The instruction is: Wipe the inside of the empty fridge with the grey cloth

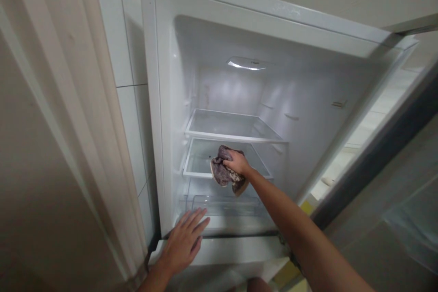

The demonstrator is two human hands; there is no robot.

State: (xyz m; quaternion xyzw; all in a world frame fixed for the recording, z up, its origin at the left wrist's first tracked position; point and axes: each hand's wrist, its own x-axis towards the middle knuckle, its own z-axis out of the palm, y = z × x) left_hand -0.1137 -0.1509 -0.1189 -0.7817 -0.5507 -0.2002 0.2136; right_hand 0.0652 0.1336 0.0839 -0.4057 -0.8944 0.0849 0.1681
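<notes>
An open refrigerator [165,114] stands before me with its inside lit. My right hand [238,163] reaches in, fingers closed around a bunched dark purple-brown cloth [222,174]. The cloth is at the lower glass shelf [198,157] and hangs over its front edge. Another glass shelf [222,123] sits above it. My left hand [185,241] is spread out with its fingers apart, near the bottom front edge of the compartment. Whether its palm rests on the surface beneath is hard to tell.
A clear drawer [226,203] lies at the compartment's bottom. The lamp cover [247,63] is on the ceiling inside. The fridge door [383,164] swings open at right. A lower white door [236,251] juts out in front. Tiled wall [132,114] and a pale ridged panel [78,114] stand at left.
</notes>
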